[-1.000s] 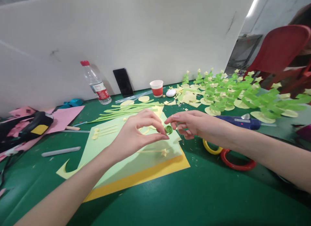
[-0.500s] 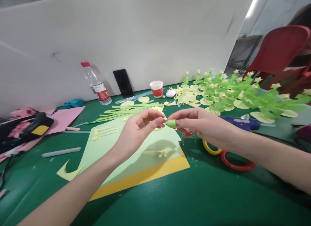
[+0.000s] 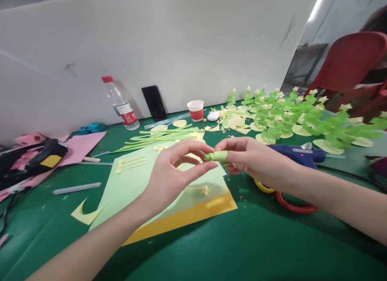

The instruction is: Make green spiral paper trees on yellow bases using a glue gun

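My right hand (image 3: 250, 158) pinches a small roll of green paper (image 3: 217, 156) between thumb and forefinger, held sideways above the table. My left hand (image 3: 172, 172) meets the roll's left end with thumb and forefinger tips, the other fingers curled. Both hands hover over a light green sheet (image 3: 136, 184) that lies on a yellow sheet (image 3: 193, 214). A small yellow paper star on a thin stick (image 3: 203, 189) rests on the green sheet below the hands.
Green paper strips (image 3: 157, 138) lie behind the sheets. Several green paper trees (image 3: 290, 115) stand at the right. A blue glue gun (image 3: 299, 152), yellow and red rings (image 3: 290, 204), a red cup (image 3: 195, 110), a bottle (image 3: 121, 103), a phone (image 3: 154, 102) and pink paper (image 3: 81, 146) surround them.
The green roll has turned from end-on to sideways and shows longer. My left fingers shifted from pinching beside it to touching its left end; both hands rose slightly.
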### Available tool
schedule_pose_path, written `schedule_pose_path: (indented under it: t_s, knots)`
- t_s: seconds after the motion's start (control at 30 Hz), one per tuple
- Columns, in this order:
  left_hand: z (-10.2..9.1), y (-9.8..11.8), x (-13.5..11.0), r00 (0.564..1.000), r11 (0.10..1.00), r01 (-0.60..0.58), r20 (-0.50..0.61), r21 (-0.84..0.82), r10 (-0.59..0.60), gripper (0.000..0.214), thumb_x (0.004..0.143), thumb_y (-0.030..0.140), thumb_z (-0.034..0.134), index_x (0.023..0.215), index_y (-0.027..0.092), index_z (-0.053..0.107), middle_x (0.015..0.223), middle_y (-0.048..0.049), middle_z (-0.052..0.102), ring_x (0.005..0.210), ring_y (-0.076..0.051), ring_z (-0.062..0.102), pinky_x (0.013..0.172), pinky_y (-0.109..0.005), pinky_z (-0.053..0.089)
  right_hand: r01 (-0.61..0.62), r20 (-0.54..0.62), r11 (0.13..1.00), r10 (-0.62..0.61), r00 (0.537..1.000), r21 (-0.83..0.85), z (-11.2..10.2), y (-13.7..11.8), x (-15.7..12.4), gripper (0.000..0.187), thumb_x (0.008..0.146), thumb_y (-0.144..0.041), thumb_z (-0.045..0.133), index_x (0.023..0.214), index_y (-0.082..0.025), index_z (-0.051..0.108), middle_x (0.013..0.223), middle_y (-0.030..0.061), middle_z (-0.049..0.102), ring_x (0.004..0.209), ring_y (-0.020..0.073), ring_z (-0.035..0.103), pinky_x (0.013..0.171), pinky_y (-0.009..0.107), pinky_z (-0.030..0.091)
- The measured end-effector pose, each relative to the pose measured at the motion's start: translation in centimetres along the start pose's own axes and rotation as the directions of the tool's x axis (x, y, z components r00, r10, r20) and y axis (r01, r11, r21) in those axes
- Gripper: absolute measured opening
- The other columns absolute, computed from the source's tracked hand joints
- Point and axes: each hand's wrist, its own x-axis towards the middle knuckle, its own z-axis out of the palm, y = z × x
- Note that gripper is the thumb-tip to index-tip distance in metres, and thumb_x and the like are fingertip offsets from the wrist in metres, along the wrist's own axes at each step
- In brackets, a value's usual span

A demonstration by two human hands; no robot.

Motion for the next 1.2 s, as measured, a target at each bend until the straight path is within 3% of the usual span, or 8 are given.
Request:
schedule_pose_path:
  t_s: [0.2, 0.37, 0.53, 0.63, 0.73, 0.93, 1.03, 1.2]
  knots:
    - [-0.3, 0.2, 0.1, 0.997, 1.0, 0.025, -0.075, -0.009, -0.026, 0.007, 0.067, 0.016, 0.067, 0.073, 0.018, 0.066, 0.074, 0.0026, 0.065, 0.066, -0.008, 0.059, 0.057, -0.013, 0.051, 0.013, -0.008, 0.999, -0.014, 1.0, -0.039, -0.2, -0.5, -0.1, 0.009, 0.065, -0.024, 0.066, 0.064, -0.018, 0.058, 0.056, -0.006, 0.045, 0.047, 0.0033, 0.036, 0.047, 0.019, 0.028]
    - [-0.8, 0.3, 0.4, 0.989, 0.981, 0.113, -0.075, -0.156, -0.126, 0.007, 0.069, 0.019, 0.066, 0.075, 0.018, 0.065, 0.077, 0.0019, 0.066, 0.064, -0.008, 0.06, 0.055, -0.014, 0.052, 0.023, -0.036, 0.993, -0.027, 0.999, -0.117, -0.4, -1.2, 0.0, 0.009, 0.066, -0.024, 0.065, 0.065, -0.018, 0.057, 0.05, -0.0063, 0.043, 0.045, 0.0042, 0.036, 0.046, 0.019, 0.028]
    - [-1.0, -0.5, 0.8, 0.983, 0.947, 0.148, -0.06, -0.285, -0.171, 0.006, 0.072, 0.018, 0.063, 0.078, 0.019, 0.062, 0.067, 0.0045, 0.063, 0.061, -0.008, 0.061, 0.053, -0.015, 0.052, 0.166, -0.09, 0.952, -0.194, 0.977, -0.256, -0.8, -1.6, -0.3, 0.011, 0.068, -0.025, 0.063, 0.068, -0.019, 0.055, 0.065, -0.0036, 0.05, 0.055, 0.0062, 0.042, 0.049, 0.02, 0.033]
    - [-0.9, -0.9, 0.9, 0.982, 0.942, 0.155, -0.058, -0.297, -0.18, 0.006, 0.075, 0.02, 0.061, 0.08, 0.02, 0.064, 0.066, 0.0041, 0.064, 0.058, -0.007, 0.06, 0.054, -0.014, 0.052, 0.346, 0.117, 0.842, -0.327, 0.938, -0.414, -1.1, -1.9, -0.6, 0.013, 0.063, -0.02, 0.067, 0.072, -0.02, 0.057, 0.084, -0.001, 0.051, 0.075, 0.0105, 0.048, 0.063, 0.024, 0.038]
    - [-0.8, -0.9, 0.9, 0.981, 0.939, 0.164, -0.045, -0.304, -0.186, 0.005, 0.074, 0.021, 0.062, 0.077, 0.02, 0.065, 0.066, 0.0044, 0.063, 0.057, -0.006, 0.059, 0.053, -0.014, 0.051, 0.456, 0.329, 0.773, -0.334, 0.883, -0.44, -1.1, -2.1, -0.7, 0.009, 0.064, -0.02, 0.067, 0.07, -0.02, 0.06, 0.088, -0.0007, 0.052, 0.083, 0.0123, 0.048, 0.073, 0.026, 0.037]
    - [-0.4, -0.3, 0.6, 0.983, 0.949, 0.182, 0.072, -0.256, -0.169, 0.008, 0.075, 0.018, 0.06, 0.079, 0.021, 0.066, 0.074, 0.0041, 0.065, 0.058, -0.006, 0.059, 0.055, -0.013, 0.051, 0.19, 0.078, 0.913, -0.174, 0.982, -0.36, -0.6, -1.8, -0.5, 0.011, 0.074, -0.028, 0.057, 0.068, -0.019, 0.054, 0.069, -0.0032, 0.052, 0.065, 0.0086, 0.045, 0.058, 0.023, 0.034]
    - [-0.4, -0.2, 0.3, 0.98, 0.962, 0.183, 0.119, -0.204, -0.161, 0.012, 0.075, 0.017, 0.06, 0.084, 0.022, 0.066, 0.082, 0.0035, 0.066, 0.062, -0.006, 0.059, 0.058, -0.013, 0.051, 0.043, 0.139, 0.96, -0.004, 0.99, -0.278, -0.7, -1.7, -0.4, 0.013, 0.07, -0.028, 0.062, 0.079, -0.021, 0.055, 0.081, -0.0032, 0.054, 0.076, 0.0099, 0.047, 0.065, 0.023, 0.034]
    - [-0.8, -0.1, 0.2, 0.984, 0.985, 0.134, 0.131, -0.107, -0.12, 0.012, 0.073, 0.016, 0.062, 0.081, 0.022, 0.067, 0.08, 0.0027, 0.066, 0.072, -0.011, 0.061, 0.063, -0.018, 0.051, -0.054, 0.211, 0.972, 0.104, 0.972, -0.229, -1.2, -1.6, 0.0, 0.019, 0.075, -0.036, 0.056, 0.079, -0.018, 0.059, 0.063, -0.004, 0.041, 0.057, 0.007, 0.032, 0.057, 0.023, 0.028]
